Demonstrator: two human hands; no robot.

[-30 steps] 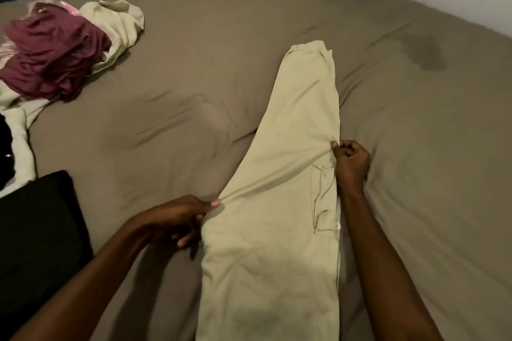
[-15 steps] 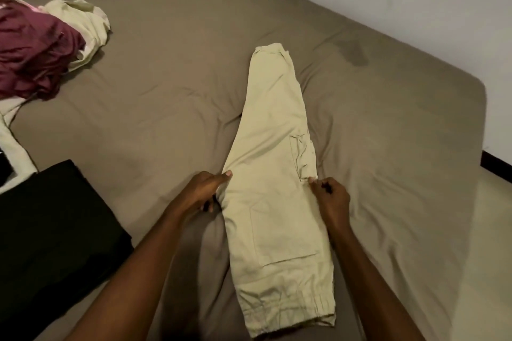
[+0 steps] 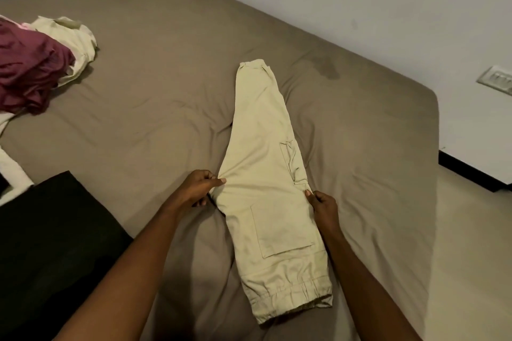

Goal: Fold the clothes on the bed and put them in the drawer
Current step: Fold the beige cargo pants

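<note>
Between the two hands, beige cargo trousers [image 3: 266, 188] lie lengthwise on the brown bed [image 3: 166, 91], legs stacked. Left hand [image 3: 198, 188] pinches the left edge, fingers curled tight; right hand [image 3: 322, 206] pinches the right edge beside a pocket. Far left of the fingers sits a clothes pile [image 3: 36, 63].

The trousers [image 3: 266, 188] are pale beige, plain. The bed sheet [image 3: 155, 108] is dull taupe with a darker blotch [image 3: 327, 69] (near the far edge). One heaped garment [image 3: 30, 69] is maroon, another [image 3: 74, 41] cream. A black cloth [image 3: 47, 243] lies nearby. The wall [image 3: 374, 8] is white.
</note>
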